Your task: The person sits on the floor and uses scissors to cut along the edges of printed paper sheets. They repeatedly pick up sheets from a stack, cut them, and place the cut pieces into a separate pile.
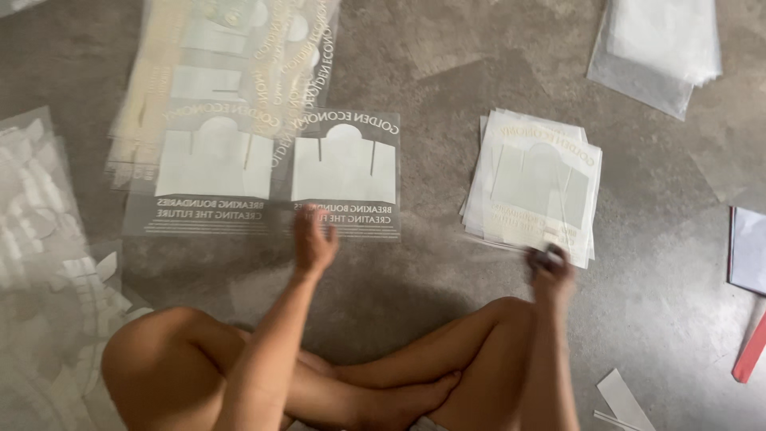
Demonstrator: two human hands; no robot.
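I sit cross-legged on a grey floor. My left hand [313, 238] rests with fingers spread on the near edge of a clear transfer film [345, 172] bearing a white arch-shaped print and mirrored lettering. A matching film [214, 168] lies just to its left. My right hand [549, 267], blurred by motion, is at the near corner of a stack of white printed sheets [535, 183], and whether it grips a sheet is unclear.
More printed films [231, 56] overlap at the back left. A heap of peeled clear scraps [40, 239] covers the left floor. A white sheet pile [658, 44] lies at the back right, a red-edged folder [750, 255] at the right, and paper strips [622, 399] by my right knee.
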